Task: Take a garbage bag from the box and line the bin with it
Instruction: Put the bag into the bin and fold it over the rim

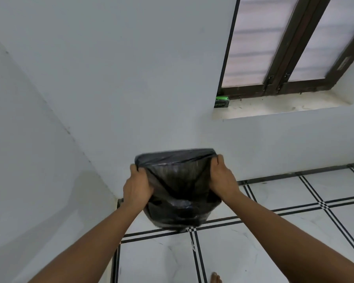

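Observation:
A black garbage bag point(178, 176) is stretched over a bin standing on the floor in the room's corner; the bin itself is almost wholly hidden under the plastic. My left hand point(137, 186) grips the bag's edge at the bin's left side. My right hand point(223, 180) grips the bag's edge at the right side. The bag's mouth is pulled wide between both hands. A green and black box point(222, 102) lies on the window sill at the upper right, far from both hands.
White walls meet in a corner just behind the bin. A window sill point(274, 108) with a dark-framed window point(278, 43) is up on the right. The white tiled floor point(274, 231) with black lines spreads right and toward me. My bare foot point(216, 278) shows at the bottom edge.

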